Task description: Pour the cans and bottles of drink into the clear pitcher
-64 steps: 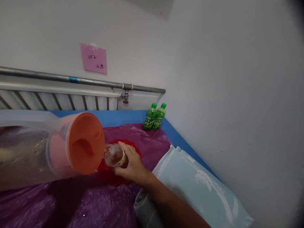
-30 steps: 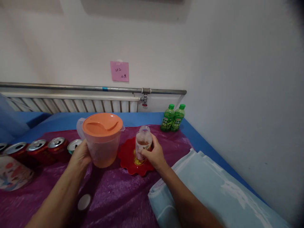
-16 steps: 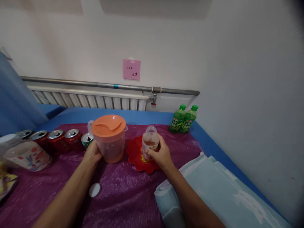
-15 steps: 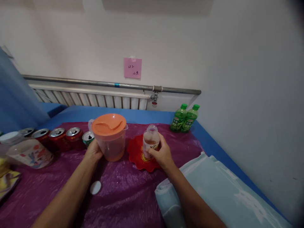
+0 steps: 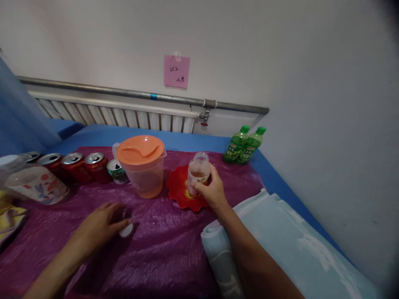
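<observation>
My right hand (image 5: 213, 189) is wrapped round a clear bottle (image 5: 199, 170) with a patterned label, its mouth uncapped and amber liquid inside. The bottle is upright over a red scalloped plate (image 5: 177, 195); whether it rests on the plate I cannot tell. My left hand (image 5: 101, 224) reaches over a white round cap (image 5: 126, 230) on the purple sheet, thumb at the cap's edge and fingers apart, slightly blurred. Behind the left hand stands a clear pitcher (image 5: 145, 178) with an orange lid, a little amber liquid at its bottom.
Several drink cans (image 5: 96, 168) line the left, beside a large clear jar (image 5: 37, 185) lying tilted. Two green bottles (image 5: 238, 145) stand at the back right. A folded pale blue cloth (image 5: 274, 236) lies at the right. Behind are a radiator (image 5: 124, 116) and pipe (image 5: 174, 99).
My left hand has left the pitcher and come down toward me to the white cap. My right hand keeps its hold on the bottle. The camera view has tilted down slightly.
</observation>
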`<state>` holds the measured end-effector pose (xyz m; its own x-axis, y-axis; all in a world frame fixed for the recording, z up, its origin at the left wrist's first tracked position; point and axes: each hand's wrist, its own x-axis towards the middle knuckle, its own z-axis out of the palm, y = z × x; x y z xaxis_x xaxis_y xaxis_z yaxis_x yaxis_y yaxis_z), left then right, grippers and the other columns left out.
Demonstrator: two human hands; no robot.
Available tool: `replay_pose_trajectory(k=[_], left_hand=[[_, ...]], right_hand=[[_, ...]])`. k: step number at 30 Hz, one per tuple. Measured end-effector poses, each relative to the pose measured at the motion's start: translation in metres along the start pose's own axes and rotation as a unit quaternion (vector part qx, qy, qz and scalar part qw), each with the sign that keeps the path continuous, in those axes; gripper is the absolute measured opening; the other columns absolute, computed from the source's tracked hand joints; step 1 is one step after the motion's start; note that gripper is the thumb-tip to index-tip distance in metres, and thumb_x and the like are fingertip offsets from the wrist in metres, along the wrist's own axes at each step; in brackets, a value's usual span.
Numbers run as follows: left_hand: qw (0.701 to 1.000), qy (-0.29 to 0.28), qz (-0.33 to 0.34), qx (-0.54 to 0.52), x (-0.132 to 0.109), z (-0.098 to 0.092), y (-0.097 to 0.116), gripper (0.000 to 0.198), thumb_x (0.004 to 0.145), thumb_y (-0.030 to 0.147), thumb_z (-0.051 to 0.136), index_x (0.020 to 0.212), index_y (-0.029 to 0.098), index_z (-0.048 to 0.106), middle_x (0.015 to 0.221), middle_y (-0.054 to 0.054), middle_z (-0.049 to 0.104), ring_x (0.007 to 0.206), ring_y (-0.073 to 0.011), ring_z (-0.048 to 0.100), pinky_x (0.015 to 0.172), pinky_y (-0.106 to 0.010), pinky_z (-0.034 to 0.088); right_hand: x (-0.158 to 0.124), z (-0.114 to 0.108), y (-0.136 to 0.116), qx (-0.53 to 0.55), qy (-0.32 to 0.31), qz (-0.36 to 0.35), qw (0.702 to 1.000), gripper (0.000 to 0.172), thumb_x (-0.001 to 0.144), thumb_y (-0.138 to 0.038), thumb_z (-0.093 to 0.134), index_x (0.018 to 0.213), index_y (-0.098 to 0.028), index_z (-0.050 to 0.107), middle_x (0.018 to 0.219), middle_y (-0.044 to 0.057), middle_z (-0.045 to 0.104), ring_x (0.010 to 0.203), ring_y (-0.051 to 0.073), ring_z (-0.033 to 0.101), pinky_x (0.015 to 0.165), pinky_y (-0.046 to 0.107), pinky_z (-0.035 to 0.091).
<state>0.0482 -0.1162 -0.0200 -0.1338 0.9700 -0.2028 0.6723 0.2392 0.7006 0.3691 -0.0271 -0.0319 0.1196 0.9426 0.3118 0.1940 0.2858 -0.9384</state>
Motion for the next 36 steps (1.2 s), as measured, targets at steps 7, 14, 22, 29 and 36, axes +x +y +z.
replay_pose_trajectory(k=[7, 14, 22, 29, 36], left_hand=[[0.990, -0.087, 0.042, 0.107, -0.002, 0.027, -0.019, 0.046, 0.068, 0.055, 0.053, 0.097, 0.027, 0.075, 0.102, -0.008, 0.074, 0.093, -0.0320, 0.070, 0.087, -0.045, 0.057], [0.981, 0.023, 0.150, -0.122, 0.001, 0.008, 0.095, 0.061, 0.065, 0.071, 0.069, 0.109, 0.029, 0.069, 0.123, -0.002, 0.069, 0.113, -0.0270, 0.065, 0.099, -0.037, 0.054], [0.967, 0.092, 0.215, -0.100, 0.007, 0.025, 0.161, 0.053, 0.063, 0.065, 0.066, 0.100, 0.029, 0.073, 0.107, -0.005, 0.072, 0.102, -0.0315, 0.065, 0.094, -0.043, 0.051], [0.978, 0.056, 0.197, -0.031, 0.013, 0.021, 0.167, 0.058, 0.057, 0.068, 0.061, 0.097, 0.029, 0.072, 0.108, -0.004, 0.074, 0.104, -0.0322, 0.065, 0.093, -0.044, 0.049], [0.964, 0.048, 0.257, 0.057, 0.025, 0.021, 0.157, 0.065, 0.063, 0.080, 0.049, 0.093, 0.027, 0.072, 0.102, -0.005, 0.075, 0.095, -0.0319, 0.068, 0.090, -0.046, 0.051]], right_hand=[[-0.005, 0.001, -0.003, -0.016, -0.019, -0.004, 1.000, 0.082, 0.058, -0.027, 0.078, 0.136, -0.019, 0.053, 0.121, 0.007, 0.071, 0.105, 0.025, 0.069, 0.097, 0.038, 0.054], [-0.015, 0.004, -0.003, -0.097, -0.058, -0.080, 0.990, 0.086, 0.057, -0.021, 0.078, 0.140, -0.022, 0.052, 0.137, 0.009, 0.062, 0.125, 0.029, 0.060, 0.111, 0.043, 0.044], [-0.021, 0.001, -0.013, -0.142, -0.103, -0.183, 0.967, 0.085, 0.063, -0.022, 0.078, 0.143, -0.021, 0.049, 0.139, 0.013, 0.061, 0.128, 0.031, 0.058, 0.111, 0.048, 0.044], [-0.019, 0.003, -0.010, -0.165, -0.102, -0.204, 0.960, 0.085, 0.065, -0.026, 0.079, 0.144, -0.021, 0.048, 0.140, 0.014, 0.061, 0.128, 0.031, 0.057, 0.112, 0.049, 0.043], [-0.020, 0.005, -0.005, -0.183, -0.093, -0.229, 0.952, 0.090, 0.062, -0.033, 0.084, 0.144, -0.020, 0.048, 0.137, 0.013, 0.063, 0.124, 0.031, 0.060, 0.109, 0.047, 0.046]])
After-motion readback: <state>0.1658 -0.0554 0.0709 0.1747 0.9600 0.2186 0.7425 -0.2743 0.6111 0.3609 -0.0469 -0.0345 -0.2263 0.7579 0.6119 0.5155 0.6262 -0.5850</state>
